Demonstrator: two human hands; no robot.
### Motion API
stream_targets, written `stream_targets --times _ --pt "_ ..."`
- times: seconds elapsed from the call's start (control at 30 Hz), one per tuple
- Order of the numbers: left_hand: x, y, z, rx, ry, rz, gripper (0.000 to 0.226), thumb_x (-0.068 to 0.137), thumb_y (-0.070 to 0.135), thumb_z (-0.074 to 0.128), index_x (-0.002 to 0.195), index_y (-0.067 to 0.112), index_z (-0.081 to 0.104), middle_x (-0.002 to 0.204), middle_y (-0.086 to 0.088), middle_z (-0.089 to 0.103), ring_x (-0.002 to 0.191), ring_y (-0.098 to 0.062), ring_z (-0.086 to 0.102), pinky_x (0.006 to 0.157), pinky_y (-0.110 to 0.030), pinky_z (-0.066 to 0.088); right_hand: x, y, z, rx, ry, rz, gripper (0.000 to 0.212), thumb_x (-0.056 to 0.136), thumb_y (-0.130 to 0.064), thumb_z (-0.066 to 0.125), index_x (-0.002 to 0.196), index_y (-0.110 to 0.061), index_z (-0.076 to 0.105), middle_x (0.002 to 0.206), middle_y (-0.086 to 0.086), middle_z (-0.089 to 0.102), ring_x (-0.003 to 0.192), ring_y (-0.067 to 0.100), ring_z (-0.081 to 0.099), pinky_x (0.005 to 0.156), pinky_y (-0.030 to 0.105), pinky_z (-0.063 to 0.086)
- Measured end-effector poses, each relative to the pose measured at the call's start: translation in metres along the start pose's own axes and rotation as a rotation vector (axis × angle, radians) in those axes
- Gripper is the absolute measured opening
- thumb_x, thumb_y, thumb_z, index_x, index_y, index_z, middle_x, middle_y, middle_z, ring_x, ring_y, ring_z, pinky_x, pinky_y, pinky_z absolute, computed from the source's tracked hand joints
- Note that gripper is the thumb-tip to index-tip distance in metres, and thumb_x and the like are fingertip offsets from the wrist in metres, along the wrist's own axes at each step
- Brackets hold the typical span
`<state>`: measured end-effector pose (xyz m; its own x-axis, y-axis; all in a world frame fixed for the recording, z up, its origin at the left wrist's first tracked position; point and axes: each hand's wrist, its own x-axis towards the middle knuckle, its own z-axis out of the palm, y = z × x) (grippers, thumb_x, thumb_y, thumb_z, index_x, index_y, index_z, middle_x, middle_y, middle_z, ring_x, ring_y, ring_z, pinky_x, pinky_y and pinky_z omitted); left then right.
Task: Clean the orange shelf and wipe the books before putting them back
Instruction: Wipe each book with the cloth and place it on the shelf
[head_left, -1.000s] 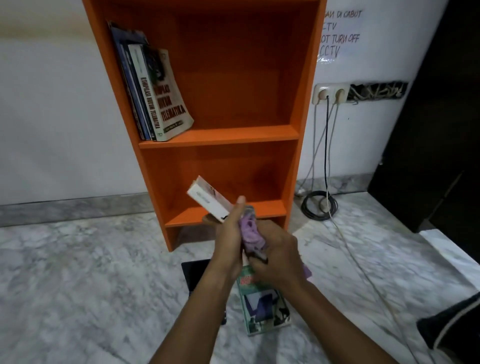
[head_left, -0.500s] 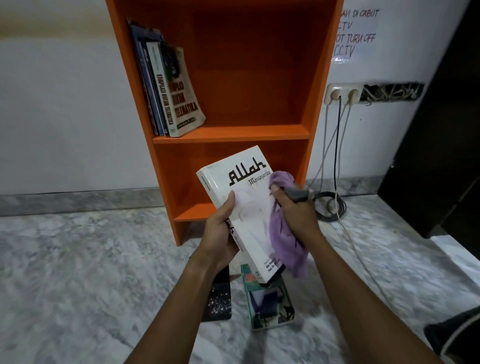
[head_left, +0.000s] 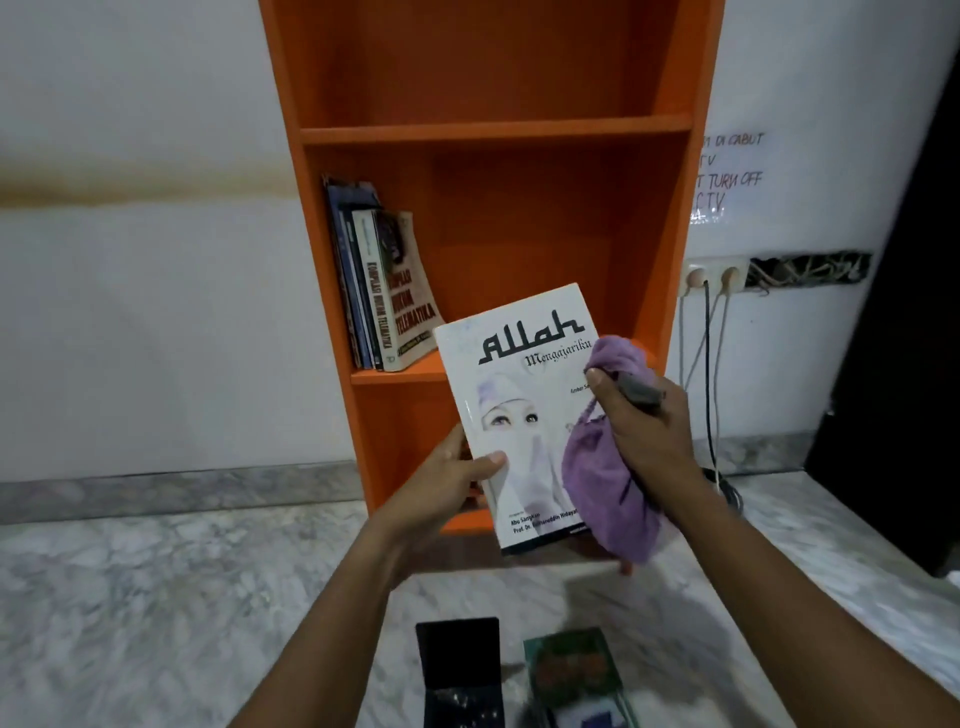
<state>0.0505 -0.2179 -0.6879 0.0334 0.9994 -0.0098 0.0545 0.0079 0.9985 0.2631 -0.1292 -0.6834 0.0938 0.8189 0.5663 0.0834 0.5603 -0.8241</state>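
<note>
The orange shelf (head_left: 519, 130) stands against the white wall, with several books (head_left: 379, 296) leaning at the left of its middle level. In front of it I hold a white book (head_left: 514, 374) upright, cover toward me. My left hand (head_left: 447, 483) grips its left edge, thumb on the cover. My right hand (head_left: 639, 431) is closed around a purple cloth (head_left: 608, 483) that presses on the cover's right side and hangs past its lower corner.
On the marble floor (head_left: 156, 597) near me lie a black book (head_left: 460, 670) and a green book (head_left: 576, 675). Right of the shelf are wall sockets (head_left: 711, 275) with cables (head_left: 706, 374) hanging to the floor, and a dark door (head_left: 914, 312).
The white book has turned from edge-on to cover-facing and risen in front of the middle shelf. The cloth hand has slid along the cover's right side. My view has tilted upward.
</note>
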Motion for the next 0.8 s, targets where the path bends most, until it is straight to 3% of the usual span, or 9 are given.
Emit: stream_targets --times 0.1,0.2,0.27,0.37,0.43,0.53,0.63,0.73,0.8 --pt "0.025 0.040 -0.029 0.124 -0.053 0.084 0.037 0.097 0.009 0.062 0.128 0.029 0.054 0.120 -0.008 0.071 0.105 -0.029 0.069 0.092 -0.044 0.055 0.046 -0.017 0.019 -0.101 0.013 -0.150 0.015 0.093 -0.034 0.072 0.094 -0.019 0.070 0.082 -0.006 0.070 0.075 0.013 0.065 0.067 0.036 0.055" --pt "0.053 0.070 -0.048 0.134 0.066 0.202 0.036 0.096 0.007 0.063 0.123 0.029 0.056 0.117 -0.008 0.069 0.098 -0.026 0.071 0.082 -0.041 0.059 0.098 -0.027 0.045 -0.376 -0.039 -0.271 0.031 0.095 -0.055 0.059 0.097 -0.024 0.061 0.083 -0.008 0.065 0.073 0.013 0.064 0.062 0.038 0.055" --pt "0.074 0.079 -0.056 0.113 0.189 0.278 0.033 0.096 0.006 0.063 0.123 0.024 0.057 0.119 -0.006 0.067 0.105 -0.027 0.070 0.080 -0.042 0.062 0.126 -0.025 0.063 -0.672 -0.033 -0.324 0.032 0.095 -0.055 0.057 0.096 -0.023 0.054 0.086 -0.005 0.062 0.074 0.018 0.061 0.058 0.035 0.050" --pt "0.107 0.078 -0.071 0.245 0.464 0.388 0.024 0.094 0.017 0.069 0.114 0.020 0.058 0.107 0.004 0.068 0.100 -0.022 0.069 0.076 -0.043 0.062 0.144 -0.012 0.097 -0.764 0.014 -0.190 0.043 0.087 -0.067 0.049 0.097 -0.026 0.051 0.092 -0.001 0.063 0.077 0.024 0.059 0.063 0.036 0.049" --pt "0.124 0.074 -0.079 0.399 0.652 0.432 0.022 0.092 0.022 0.071 0.106 0.018 0.056 0.098 0.010 0.066 0.090 -0.017 0.065 0.061 -0.024 0.050 0.146 0.003 0.130 -0.702 -0.082 -0.061 0.055 0.077 -0.077 0.038 0.096 -0.028 0.054 0.092 0.000 0.068 0.081 0.028 0.064 0.070 0.043 0.055" --pt "0.143 0.069 -0.089 0.482 0.802 0.397 0.023 0.090 0.021 0.071 0.106 0.017 0.055 0.104 0.005 0.067 0.086 -0.016 0.061 0.054 -0.016 0.036 0.149 0.028 0.176 -0.583 -0.228 0.041 0.044 0.088 -0.069 0.053 0.100 -0.028 0.063 0.092 0.001 0.070 0.086 0.027 0.066 0.077 0.043 0.057" --pt "0.162 0.061 -0.098 0.527 0.860 0.345 0.022 0.089 0.022 0.069 0.103 0.016 0.054 0.107 -0.002 0.070 0.096 -0.028 0.066 0.071 -0.028 0.046 0.151 0.048 0.216 -0.510 -0.297 0.140 0.044 0.093 -0.066 0.053 0.106 -0.026 0.068 0.099 0.002 0.070 0.095 0.031 0.065 0.081 0.037 0.052" --pt "0.169 0.060 -0.097 0.593 0.932 0.358 0.024 0.091 0.020 0.068 0.109 0.014 0.052 0.115 -0.005 0.066 0.110 -0.031 0.062 0.092 -0.042 0.050 0.150 0.068 0.240 -0.512 -0.343 0.229 0.050 0.097 -0.060 0.046 0.120 -0.021 0.066 0.122 0.013 0.068 0.111 0.039 0.061 0.085 0.039 0.046" --pt "0.175 0.058 -0.100 0.634 0.968 0.376 0.029 0.092 0.022 0.067 0.116 0.014 0.052 0.124 -0.007 0.064 0.115 -0.030 0.061 0.095 -0.042 0.050 0.154 0.076 0.253 -0.532 -0.327 0.238 0.055 0.095 -0.062 0.045 0.127 -0.021 0.063 0.131 0.014 0.065 0.116 0.040 0.060 0.091 0.042 0.047"
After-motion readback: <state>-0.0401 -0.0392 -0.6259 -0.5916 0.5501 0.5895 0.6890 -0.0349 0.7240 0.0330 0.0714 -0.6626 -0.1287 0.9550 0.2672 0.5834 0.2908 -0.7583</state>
